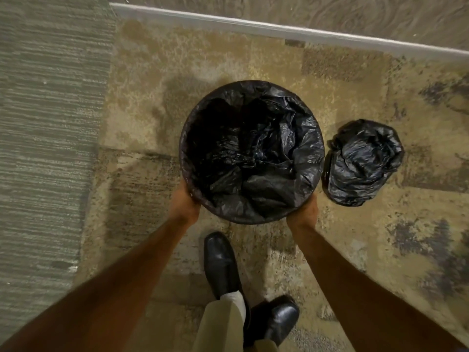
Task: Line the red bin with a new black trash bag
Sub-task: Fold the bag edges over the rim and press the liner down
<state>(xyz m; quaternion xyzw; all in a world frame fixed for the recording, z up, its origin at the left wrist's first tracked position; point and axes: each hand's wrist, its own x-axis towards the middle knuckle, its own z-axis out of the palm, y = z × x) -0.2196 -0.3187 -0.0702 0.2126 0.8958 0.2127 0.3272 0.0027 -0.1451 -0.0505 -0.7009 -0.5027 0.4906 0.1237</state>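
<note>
Head view: left hand (184,200) and right hand (304,212) clasp the bin (186,138) rim; they should pull the black bag (256,153) evenly taut.

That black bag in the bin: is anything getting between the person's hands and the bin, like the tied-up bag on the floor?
Nothing visible does. The left hand and right hand already rest on the near sides of the bin, whose rim the black liner covers. The tied bag sits on the carpet to the bin's right, clear of both hands.
</note>
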